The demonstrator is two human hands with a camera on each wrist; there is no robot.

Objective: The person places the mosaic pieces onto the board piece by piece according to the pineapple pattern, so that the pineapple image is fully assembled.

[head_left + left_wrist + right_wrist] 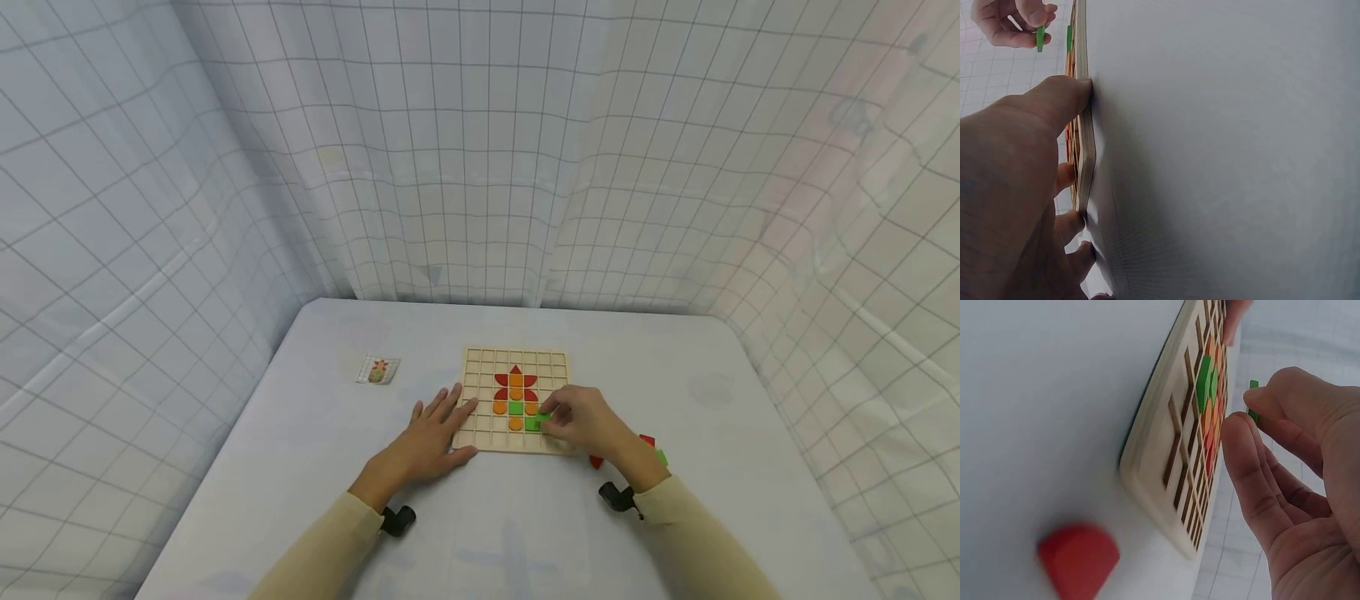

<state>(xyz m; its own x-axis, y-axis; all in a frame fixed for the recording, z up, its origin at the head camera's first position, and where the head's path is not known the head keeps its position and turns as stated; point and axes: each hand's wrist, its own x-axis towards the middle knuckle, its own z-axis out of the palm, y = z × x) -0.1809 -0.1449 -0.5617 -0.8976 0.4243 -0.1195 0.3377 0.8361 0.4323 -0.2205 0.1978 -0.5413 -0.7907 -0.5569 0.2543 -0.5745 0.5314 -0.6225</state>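
A wooden grid board (472,437) lies on the table, carrying a pattern of red, orange and green pieces. My left hand (427,442) rests beside its left side with fingers spread; the thumb (1066,94) touches the front edge and the index fingertip lies over the grid. Thumb and fingers of my right hand (585,417) pinch a small flat green tile (1254,384) above the board's right part. The tile stands on edge in the left wrist view. Just left of it, a green square (532,424) sits in the grid, next to an orange disc (516,424).
A small printed card (377,370) with a grid picture lies left of the board. Loose pieces, including a red one (596,461) and a green one (662,457), lie to the right, partly under my right forearm. Grid-patterned white curtains (495,167) surround the table (480,533).
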